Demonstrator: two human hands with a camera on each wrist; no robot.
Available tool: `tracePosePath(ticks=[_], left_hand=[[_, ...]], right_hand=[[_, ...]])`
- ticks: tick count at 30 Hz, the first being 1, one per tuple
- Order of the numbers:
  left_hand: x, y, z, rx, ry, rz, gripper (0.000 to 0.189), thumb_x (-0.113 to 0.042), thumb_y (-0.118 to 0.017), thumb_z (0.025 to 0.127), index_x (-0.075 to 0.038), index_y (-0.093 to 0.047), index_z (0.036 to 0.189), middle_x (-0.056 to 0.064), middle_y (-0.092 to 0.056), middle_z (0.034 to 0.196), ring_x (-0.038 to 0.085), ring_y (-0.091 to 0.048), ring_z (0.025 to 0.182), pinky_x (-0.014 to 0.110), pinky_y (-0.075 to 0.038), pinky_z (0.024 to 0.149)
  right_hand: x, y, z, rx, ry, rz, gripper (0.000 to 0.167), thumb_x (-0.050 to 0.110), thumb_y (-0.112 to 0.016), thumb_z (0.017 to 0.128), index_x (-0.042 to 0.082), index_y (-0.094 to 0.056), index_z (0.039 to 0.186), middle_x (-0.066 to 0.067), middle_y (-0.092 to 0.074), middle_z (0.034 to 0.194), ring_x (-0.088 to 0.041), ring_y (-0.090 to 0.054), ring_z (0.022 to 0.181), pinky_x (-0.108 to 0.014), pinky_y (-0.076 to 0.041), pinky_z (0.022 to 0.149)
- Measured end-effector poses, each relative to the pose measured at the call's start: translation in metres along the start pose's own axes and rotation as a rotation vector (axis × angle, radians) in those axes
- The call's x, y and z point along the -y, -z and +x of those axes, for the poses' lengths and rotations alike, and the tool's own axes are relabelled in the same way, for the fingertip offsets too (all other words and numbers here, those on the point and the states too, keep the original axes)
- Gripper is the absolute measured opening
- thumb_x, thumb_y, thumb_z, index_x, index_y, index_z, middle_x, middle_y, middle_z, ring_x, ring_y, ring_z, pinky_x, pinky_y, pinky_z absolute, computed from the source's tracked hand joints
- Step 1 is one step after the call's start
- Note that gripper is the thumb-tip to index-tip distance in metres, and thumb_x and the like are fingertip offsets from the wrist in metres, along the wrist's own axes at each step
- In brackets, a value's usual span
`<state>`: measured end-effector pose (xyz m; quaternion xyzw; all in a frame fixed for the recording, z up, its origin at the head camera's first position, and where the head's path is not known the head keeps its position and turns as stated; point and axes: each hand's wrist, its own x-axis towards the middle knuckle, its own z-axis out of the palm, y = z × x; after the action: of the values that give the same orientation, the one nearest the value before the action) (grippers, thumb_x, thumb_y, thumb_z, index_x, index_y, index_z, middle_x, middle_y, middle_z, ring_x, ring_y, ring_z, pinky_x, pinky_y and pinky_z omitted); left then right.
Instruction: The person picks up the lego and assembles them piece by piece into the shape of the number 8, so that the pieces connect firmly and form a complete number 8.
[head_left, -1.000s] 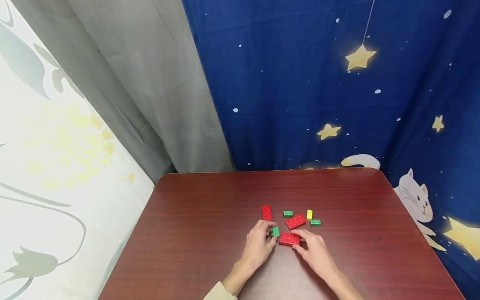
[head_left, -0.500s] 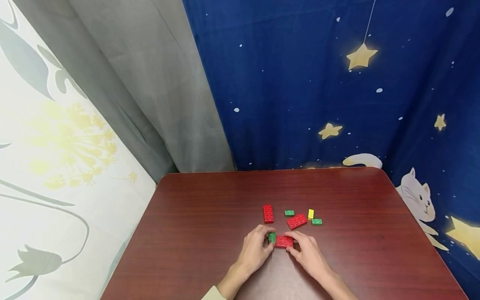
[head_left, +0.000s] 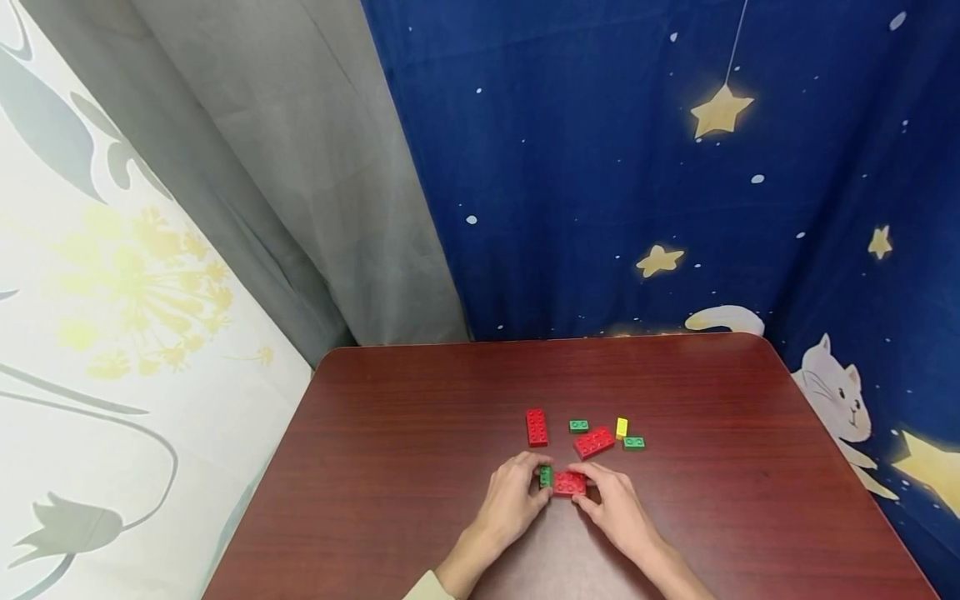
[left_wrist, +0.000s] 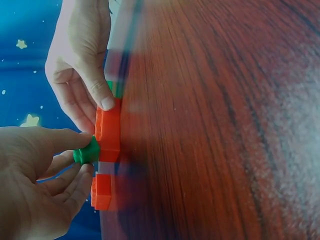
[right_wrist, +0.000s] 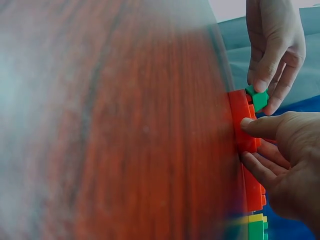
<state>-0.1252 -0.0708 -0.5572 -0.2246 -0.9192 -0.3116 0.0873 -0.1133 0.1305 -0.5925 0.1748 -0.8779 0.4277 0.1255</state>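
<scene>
My left hand (head_left: 516, 495) pinches a small green toy building brick (head_left: 546, 476) between thumb and fingers, at the left end of a red brick (head_left: 570, 484). In the right wrist view the green brick (right_wrist: 258, 99) looks tilted, over the red brick's end studs; whether it touches them I cannot tell. My right hand (head_left: 618, 502) holds the red brick by its right part on the table, with the thumb (right_wrist: 252, 126) on its near side. The left wrist view shows the green brick (left_wrist: 87, 151) held at the red brick's (left_wrist: 111, 135) end.
Behind the hands lie two more red bricks, one upright to my view (head_left: 536, 427) and one slanted (head_left: 594, 443). Two small green bricks (head_left: 578, 426) (head_left: 633, 443) and a yellow brick (head_left: 622, 428) are beside them. The brown table (head_left: 390, 467) ends at curtains.
My right hand has slid the red brick to the left. My left hand has brought the green brick nearer to me and turned it, against the red brick's left end.
</scene>
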Motion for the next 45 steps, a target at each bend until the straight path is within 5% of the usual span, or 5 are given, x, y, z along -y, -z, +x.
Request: tracePosePath(ticks=[25,45], left_hand=[[0.01,0.001,0.004,0.035,0.081,-0.073,0.036,-0.014,-0.097,0.078,-0.015,-0.083,0.111,-0.004,-0.079,0.106,0.002,-0.072,0.088,0.023,-0.058,0.076],[0.004,0.005,0.017,0.122,-0.005,0.07,0.035,-0.018,-0.097,0.076,-0.011,-0.083,0.107,-0.005,-0.078,0.093,-0.003,-0.064,0.077,0.017,-0.052,0.065]], right_hand=[[0.001,0.005,0.006,0.051,-0.194,0.126,0.042,-0.005,-0.092,0.076,0.006,-0.079,0.114,-0.014,-0.08,0.107,-0.03,-0.079,0.096,-0.034,-0.063,0.082],[-0.005,0.008,0.009,0.085,-0.229,0.16,0.041,-0.005,-0.091,0.076,0.005,-0.079,0.113,-0.011,-0.08,0.106,-0.028,-0.078,0.098,-0.026,-0.062,0.081]])
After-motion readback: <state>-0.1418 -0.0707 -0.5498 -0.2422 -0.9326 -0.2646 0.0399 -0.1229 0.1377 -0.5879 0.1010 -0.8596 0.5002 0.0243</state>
